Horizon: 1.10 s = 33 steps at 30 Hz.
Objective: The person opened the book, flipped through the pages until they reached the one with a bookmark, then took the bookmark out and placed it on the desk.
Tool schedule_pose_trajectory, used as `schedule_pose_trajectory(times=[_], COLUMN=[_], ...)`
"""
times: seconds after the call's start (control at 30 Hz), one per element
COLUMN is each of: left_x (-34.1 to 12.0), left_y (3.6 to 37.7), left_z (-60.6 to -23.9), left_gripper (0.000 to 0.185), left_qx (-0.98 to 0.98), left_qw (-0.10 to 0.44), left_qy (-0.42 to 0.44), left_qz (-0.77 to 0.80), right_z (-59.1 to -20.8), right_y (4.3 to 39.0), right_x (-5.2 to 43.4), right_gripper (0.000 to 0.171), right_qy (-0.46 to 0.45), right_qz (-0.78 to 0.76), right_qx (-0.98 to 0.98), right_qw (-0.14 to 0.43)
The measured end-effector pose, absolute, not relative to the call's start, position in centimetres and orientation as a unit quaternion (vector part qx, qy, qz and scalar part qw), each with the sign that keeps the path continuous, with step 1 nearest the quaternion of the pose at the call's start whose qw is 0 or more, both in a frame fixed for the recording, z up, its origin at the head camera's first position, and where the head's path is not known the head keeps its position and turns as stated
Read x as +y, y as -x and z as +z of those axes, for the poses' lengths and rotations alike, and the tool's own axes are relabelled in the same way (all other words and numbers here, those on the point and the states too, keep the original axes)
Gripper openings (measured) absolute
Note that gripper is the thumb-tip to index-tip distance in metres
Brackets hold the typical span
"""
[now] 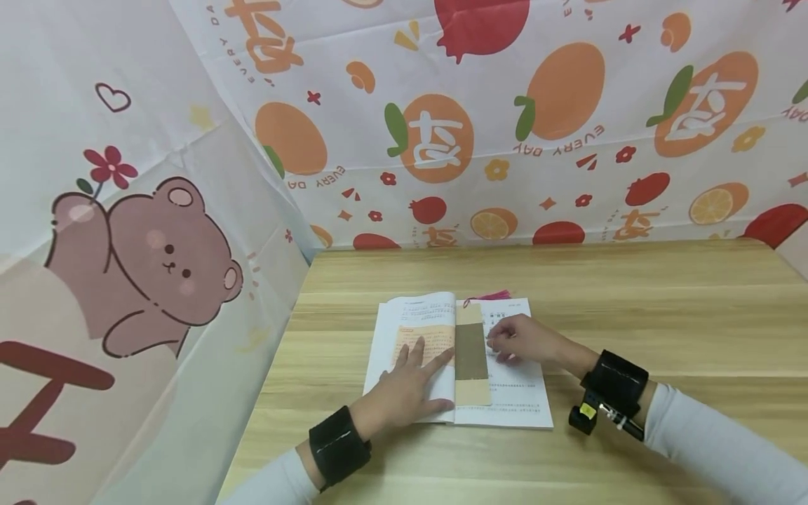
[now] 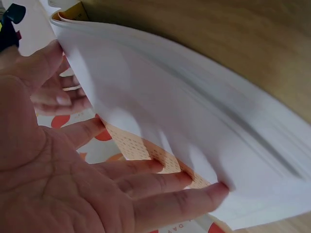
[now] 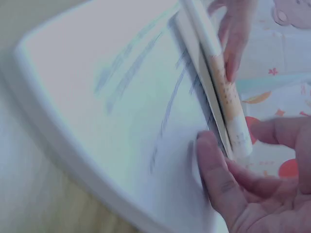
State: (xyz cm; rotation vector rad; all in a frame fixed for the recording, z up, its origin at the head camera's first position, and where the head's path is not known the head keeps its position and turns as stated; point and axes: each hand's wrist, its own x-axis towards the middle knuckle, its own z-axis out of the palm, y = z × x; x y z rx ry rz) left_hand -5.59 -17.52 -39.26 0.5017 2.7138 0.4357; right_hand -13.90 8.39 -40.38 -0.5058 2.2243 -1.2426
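Note:
An open book [image 1: 505, 414] lies with its spine running away from me. Along the spine, on the right-hand page, lies a long beige bookmark [image 1: 472, 351] with a brown middle band and a pink tassel [image 1: 492, 296] at its far end. My left hand [image 1: 407, 386] rests with spread fingers on the left page [image 2: 121, 73], over its orange text box [image 1: 416, 338]. My right hand [image 1: 514, 339] is at the bookmark's right edge, fingers bent. In the right wrist view, fingertips [image 3: 209, 145] touch the right page [image 3: 121, 97] near the gutter, with another finger held apart.
The book is on a wood-grain table [image 1: 606, 280]. A fruit-print cloth [image 1: 353, 140] hangs behind it, and a bear-print cloth [image 1: 158, 245] covers the left side. Black straps [image 1: 341, 449] ring both wrists; a small camera [image 1: 583, 417] hangs from the right one.

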Motion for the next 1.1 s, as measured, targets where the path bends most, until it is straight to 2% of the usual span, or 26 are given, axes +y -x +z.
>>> schedule_pose_trajectory(times=[0.13,0.23,0.57,1.1], left_x=[-17.3,-17.2,-17.1,-17.2], left_y=[5.5,5.6,5.5,5.5], left_z=[-39.1,-39.1,-39.1,-39.3], left_gripper=[0.081,0.081,0.082,0.082], left_qx=[0.957,0.957,0.959,0.958], left_qw=[0.181,0.181,0.180,0.179], left_qy=[-0.168,-0.164,-0.157,-0.159], left_qz=[0.154,0.154,0.153,0.156], right_z=[-40.6,-40.5,-40.2,-41.0], right_y=[13.7,13.4,12.3,12.5], right_x=[7.6,7.1,5.5,3.8], right_gripper=[0.031,0.033,0.036,0.038], right_qy=[0.063,0.025,-0.014,0.008], right_qz=[-0.551,-0.582,-0.608,-0.601], right_qx=[0.777,0.756,0.743,0.759], right_qw=[0.299,0.299,0.278,0.251])
